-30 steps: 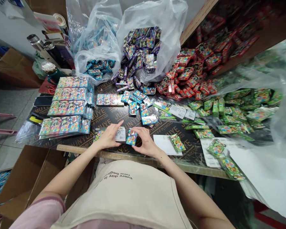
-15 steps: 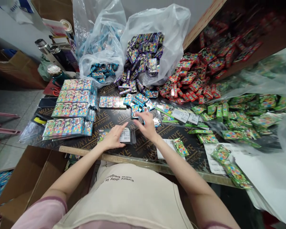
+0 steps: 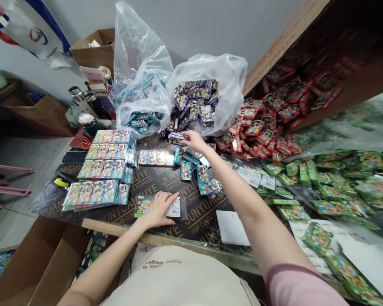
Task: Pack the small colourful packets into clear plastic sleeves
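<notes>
My left hand [image 3: 160,209] lies with fingers spread on a flat packet [image 3: 143,205] in a clear sleeve, which shows a green printed end and a white barcode label [image 3: 174,210]. Farther off, my right hand [image 3: 194,141] reaches to the front of the purple pile and pinches the end of a small purple box [image 3: 178,136]. Below that wrist lie loose blue boxes [image 3: 187,171]. A row of small boxes [image 3: 156,157] sits left of them. Stacks of wrapped four-box sets [image 3: 104,151] stand at the left.
Behind stand plastic bags holding blue boxes [image 3: 143,121] and purple boxes [image 3: 194,102]. Red boxes [image 3: 258,123] spill from a large carton, and green packets [image 3: 335,182] spread at the right. White paper [image 3: 231,228] lies near the table's wooden front edge [image 3: 115,228].
My right hand has moved from the blue boxes out to the purple pile and taken hold of a purple box. My left hand stays on the sleeved packet. The view has tilted up.
</notes>
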The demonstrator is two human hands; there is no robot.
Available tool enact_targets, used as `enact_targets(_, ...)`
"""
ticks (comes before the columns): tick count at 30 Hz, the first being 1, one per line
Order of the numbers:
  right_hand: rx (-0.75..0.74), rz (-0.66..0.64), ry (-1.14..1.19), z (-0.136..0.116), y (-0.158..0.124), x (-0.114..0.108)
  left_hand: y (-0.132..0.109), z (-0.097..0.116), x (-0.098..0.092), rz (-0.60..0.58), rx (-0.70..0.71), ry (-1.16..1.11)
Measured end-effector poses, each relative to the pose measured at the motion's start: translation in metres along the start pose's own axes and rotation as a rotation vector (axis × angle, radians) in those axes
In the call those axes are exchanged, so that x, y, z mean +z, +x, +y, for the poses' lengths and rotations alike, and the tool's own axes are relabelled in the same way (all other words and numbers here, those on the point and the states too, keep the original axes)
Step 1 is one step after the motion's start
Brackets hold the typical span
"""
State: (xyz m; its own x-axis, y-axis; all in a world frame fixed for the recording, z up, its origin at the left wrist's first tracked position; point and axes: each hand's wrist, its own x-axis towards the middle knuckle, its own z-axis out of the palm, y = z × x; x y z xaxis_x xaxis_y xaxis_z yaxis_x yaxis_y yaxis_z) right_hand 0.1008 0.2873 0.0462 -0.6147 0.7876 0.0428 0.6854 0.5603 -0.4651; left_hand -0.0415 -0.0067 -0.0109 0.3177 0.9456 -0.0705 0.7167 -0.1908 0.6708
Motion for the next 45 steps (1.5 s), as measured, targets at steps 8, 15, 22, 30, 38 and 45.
enact_targets(8,-0.155,-0.362,0.566,0.008,-0.102,-0.036,0.085,0.024,-0.029,0.455,-0.333,-0.896)
enact_targets(15,-0.101,0.252,0.233,-0.010,-0.164,-0.009,0.108,0.045,-0.010,0.450,-0.452,-1.254)
enact_targets(22,0.103,0.544,0.036,-0.038,-0.200,0.034,0.104,0.065,0.008,0.515,-0.439,-1.375)
enact_targets(30,-0.090,0.303,0.265,-0.044,-0.241,0.028,0.084,0.051,-0.010,0.367,-0.416,-1.254)
enact_targets(38,-0.253,0.162,0.268,-0.046,-0.259,0.032,0.035,0.037,-0.011,0.064,-0.141,-0.633)
enact_targets(45,-0.162,0.187,0.146,-0.039,-0.271,0.058,-0.010,0.005,-0.011,-0.067,0.058,0.261)
